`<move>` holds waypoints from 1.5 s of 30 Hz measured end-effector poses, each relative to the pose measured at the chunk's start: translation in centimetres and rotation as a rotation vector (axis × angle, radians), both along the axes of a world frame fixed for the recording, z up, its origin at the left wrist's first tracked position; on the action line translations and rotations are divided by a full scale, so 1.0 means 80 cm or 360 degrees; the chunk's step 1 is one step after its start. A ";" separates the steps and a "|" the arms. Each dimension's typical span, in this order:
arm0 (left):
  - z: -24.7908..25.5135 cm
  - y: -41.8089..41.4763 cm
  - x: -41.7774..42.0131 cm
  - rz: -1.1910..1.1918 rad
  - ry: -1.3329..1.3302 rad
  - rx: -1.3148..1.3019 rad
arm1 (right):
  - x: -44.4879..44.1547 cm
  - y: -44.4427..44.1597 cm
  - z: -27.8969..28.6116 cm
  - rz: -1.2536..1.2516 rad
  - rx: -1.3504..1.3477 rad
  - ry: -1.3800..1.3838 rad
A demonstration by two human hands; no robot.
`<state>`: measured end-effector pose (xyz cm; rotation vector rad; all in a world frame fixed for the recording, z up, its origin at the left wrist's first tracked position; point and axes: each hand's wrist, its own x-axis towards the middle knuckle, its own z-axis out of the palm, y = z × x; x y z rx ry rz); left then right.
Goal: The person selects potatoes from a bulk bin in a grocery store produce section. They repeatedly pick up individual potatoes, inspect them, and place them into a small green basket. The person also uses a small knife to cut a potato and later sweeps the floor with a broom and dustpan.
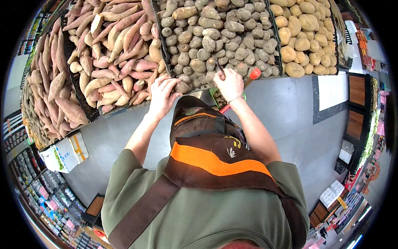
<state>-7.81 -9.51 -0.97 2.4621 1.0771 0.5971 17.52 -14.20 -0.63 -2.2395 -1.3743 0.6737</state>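
Note:
My left hand (164, 90) grips a brown taro corm (182, 87) at the front edge of a black crate heaped with small taro (203, 46). Its fingers curl over the near side of the corm. To the right, my right hand (230, 81) is closed around a slim dark tool (220, 66), whose tip points up into the taro. Whether it is a knife or something else cannot be made out. The two hands are apart, both by the front rim of the crate.
Sweet potatoes (121, 53) fill the crates on the left; potatoes (306, 34) lie on the right. A red-ended handle (255, 74) rises beside my right wrist, near a green container (214, 92). A white carton (67, 152) stands on the grey floor (279, 102) at left.

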 end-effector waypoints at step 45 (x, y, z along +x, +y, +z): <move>0.001 -0.017 0.101 0.0668 0.0365 -0.0552 | 0.007 -0.062 -0.016 -0.0310 0.0296 0.0834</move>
